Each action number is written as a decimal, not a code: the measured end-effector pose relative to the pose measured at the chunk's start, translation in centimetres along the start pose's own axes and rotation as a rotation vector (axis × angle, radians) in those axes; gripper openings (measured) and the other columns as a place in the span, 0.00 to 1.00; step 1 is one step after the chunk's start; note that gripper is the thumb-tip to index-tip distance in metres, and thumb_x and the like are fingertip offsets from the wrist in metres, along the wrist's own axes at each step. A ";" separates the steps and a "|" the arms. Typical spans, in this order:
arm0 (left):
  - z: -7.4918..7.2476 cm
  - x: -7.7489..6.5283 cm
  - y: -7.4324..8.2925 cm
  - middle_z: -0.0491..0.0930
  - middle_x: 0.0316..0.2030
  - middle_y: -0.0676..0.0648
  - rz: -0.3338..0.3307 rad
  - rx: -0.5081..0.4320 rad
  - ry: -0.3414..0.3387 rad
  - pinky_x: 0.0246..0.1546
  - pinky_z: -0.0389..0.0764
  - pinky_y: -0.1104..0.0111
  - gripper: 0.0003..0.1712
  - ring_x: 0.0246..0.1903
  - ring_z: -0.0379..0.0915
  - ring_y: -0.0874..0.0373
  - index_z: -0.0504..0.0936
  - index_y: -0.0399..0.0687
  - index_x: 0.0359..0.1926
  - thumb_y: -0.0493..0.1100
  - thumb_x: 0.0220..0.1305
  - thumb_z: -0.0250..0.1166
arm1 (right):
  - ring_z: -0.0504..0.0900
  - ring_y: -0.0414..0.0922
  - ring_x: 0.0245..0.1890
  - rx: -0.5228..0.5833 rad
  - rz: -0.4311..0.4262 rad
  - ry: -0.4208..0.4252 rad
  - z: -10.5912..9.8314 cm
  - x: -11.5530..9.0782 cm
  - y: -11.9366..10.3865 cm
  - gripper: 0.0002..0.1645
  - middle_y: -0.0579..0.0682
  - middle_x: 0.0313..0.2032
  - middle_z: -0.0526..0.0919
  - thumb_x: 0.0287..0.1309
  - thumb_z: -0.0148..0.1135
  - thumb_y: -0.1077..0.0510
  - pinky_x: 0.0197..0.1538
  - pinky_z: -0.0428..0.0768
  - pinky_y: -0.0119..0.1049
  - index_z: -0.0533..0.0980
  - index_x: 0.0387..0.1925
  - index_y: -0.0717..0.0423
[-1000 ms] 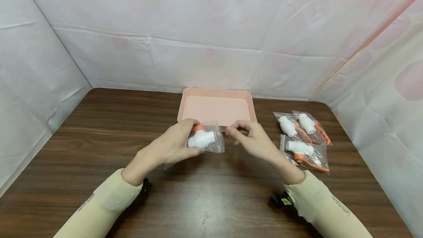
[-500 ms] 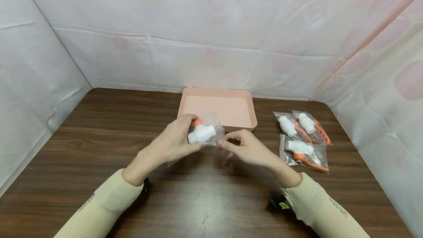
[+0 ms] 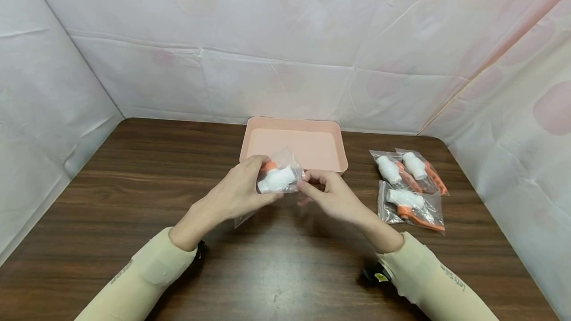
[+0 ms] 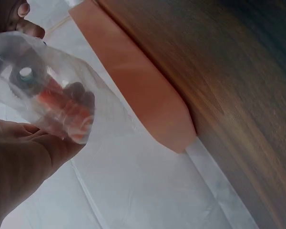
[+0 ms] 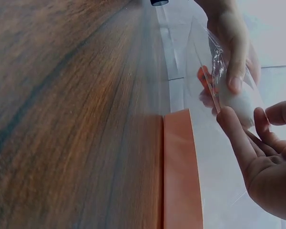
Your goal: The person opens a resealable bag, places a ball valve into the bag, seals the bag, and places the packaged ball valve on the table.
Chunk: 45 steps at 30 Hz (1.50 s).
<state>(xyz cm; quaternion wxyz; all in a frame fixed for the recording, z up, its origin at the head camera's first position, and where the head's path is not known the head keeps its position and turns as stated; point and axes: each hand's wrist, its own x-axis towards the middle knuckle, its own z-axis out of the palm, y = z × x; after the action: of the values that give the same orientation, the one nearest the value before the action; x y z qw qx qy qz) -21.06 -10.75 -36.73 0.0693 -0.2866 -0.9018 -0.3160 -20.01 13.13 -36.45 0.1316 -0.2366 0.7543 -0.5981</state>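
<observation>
A white ball valve (image 3: 277,180) with an orange handle is sealed inside a clear plastic bag (image 3: 285,156), held up over the table in front of the tray. My left hand (image 3: 234,185) grips it from the left, thumb along the near side and fingers on the far side. At the bag's right end, my right hand (image 3: 332,192) pinches the plastic between thumb and finger. The left wrist view shows the orange handle (image 4: 62,102) through the plastic. In the right wrist view the fingertips of my right hand (image 5: 271,171) lie against the bag's edge by the white body.
Behind the hands stands a shallow pink tray (image 3: 292,145), close to the back curtain. On the right of the wooden table (image 3: 178,150) lie three more bagged valves: one at the left (image 3: 389,170), one behind (image 3: 415,166) and one nearer (image 3: 406,199).
My right hand has come left and down to the bag's right end and taken hold of it. The bagged valve has tilted, its right end rising slightly, while my left hand kept its grip.
</observation>
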 end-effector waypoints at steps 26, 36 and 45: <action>0.4 -0.2 0.4 0.72 0.37 0.54 -0.077 -0.073 -0.066 0.34 0.74 0.68 0.43 0.34 0.71 0.58 0.68 0.44 0.56 0.69 0.52 0.66 | 0.82 0.64 0.39 0.155 -0.079 0.085 -0.8 0.2 0.0 0.13 0.63 0.41 0.82 0.69 0.53 0.59 0.46 0.80 0.51 0.72 0.38 0.70; 0.2 -0.1 0.5 0.80 0.33 0.53 -0.058 -0.216 -0.028 0.39 0.76 0.65 0.27 0.31 0.76 0.63 0.64 0.44 0.58 0.59 0.72 0.48 | 0.82 0.66 0.34 0.115 -0.109 0.138 -1.6 0.2 0.0 0.12 0.64 0.39 0.82 0.69 0.53 0.62 0.41 0.81 0.52 0.72 0.39 0.71; -0.2 0.0 0.5 0.78 0.30 0.51 -0.021 -0.212 0.116 0.34 0.76 0.65 0.16 0.29 0.76 0.57 0.62 0.42 0.57 0.46 0.77 0.41 | 0.82 0.63 0.32 0.103 -0.121 0.172 -2.2 0.1 0.0 0.11 0.65 0.37 0.81 0.68 0.54 0.63 0.39 0.82 0.48 0.72 0.40 0.72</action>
<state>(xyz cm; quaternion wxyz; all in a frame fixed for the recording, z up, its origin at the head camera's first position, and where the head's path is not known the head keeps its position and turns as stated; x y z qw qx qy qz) -20.75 -10.55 -36.31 0.0876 -0.2642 -0.8608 -0.4261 -21.11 14.95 -35.91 0.0421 -0.2224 0.7155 -0.6609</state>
